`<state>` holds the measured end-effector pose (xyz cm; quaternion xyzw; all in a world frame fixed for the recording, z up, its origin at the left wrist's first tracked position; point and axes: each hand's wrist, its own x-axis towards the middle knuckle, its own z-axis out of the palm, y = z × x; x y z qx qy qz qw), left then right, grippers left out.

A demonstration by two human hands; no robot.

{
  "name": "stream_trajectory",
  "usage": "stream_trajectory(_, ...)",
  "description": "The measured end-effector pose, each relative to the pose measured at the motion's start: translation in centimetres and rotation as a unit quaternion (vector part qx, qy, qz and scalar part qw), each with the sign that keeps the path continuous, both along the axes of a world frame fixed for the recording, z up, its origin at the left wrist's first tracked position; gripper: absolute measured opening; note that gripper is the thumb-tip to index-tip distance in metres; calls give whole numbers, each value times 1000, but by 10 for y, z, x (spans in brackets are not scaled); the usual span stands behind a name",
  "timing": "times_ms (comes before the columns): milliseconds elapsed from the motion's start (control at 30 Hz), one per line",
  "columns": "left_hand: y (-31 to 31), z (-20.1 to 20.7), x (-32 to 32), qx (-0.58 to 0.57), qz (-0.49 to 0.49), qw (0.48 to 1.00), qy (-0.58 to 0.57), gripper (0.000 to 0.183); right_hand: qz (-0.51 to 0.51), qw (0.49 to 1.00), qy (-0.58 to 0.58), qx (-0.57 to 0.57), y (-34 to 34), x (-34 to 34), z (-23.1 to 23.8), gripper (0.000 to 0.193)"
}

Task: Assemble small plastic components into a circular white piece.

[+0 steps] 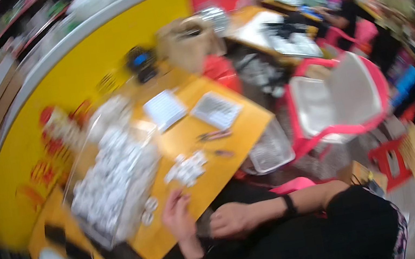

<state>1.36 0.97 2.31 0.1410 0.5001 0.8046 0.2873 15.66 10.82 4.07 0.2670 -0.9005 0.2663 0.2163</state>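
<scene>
My left hand (178,219) is raised over the near edge of the orange-yellow table (198,202), its fingers bent together. Motion blur hides whether anything small is between them. To its right, my right hand (229,220) is curled closed in front of the table's edge; what it holds, if anything, is hidden. Ahead of my left hand lies a loose pile of small white pieces (188,169). Nearby on the left are a few small round white pieces (147,217). A clear tub of white parts (113,186) fills the table's left side.
Farther back lie a white tray (165,110), a tray of small grey pieces (216,110) and red-handled pliers (215,135). A black device (141,63) stands by the yellow wall (145,22). To the right are a pink-and-white chair (336,97) and another person (344,10).
</scene>
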Motion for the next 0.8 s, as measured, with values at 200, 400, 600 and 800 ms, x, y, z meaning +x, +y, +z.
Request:
stream_trajectory(200,0,1,3,22,-53,998,32,26,-69,996,-46,25,26,-15,66,22)
stream_trajectory(400,-9,-4,0,28,-34,996,83,23,-72,993,-81,-46,24,-74,80,17)
stream_trajectory(600,-11,2,5,-77,-120,978,151,16,-134,987,-57,72,20,-122,78,14)
stream_trajectory(800,-21,26,15,-160,-227,938,209,23,-206,970,-106,69,10,-149,31,13)
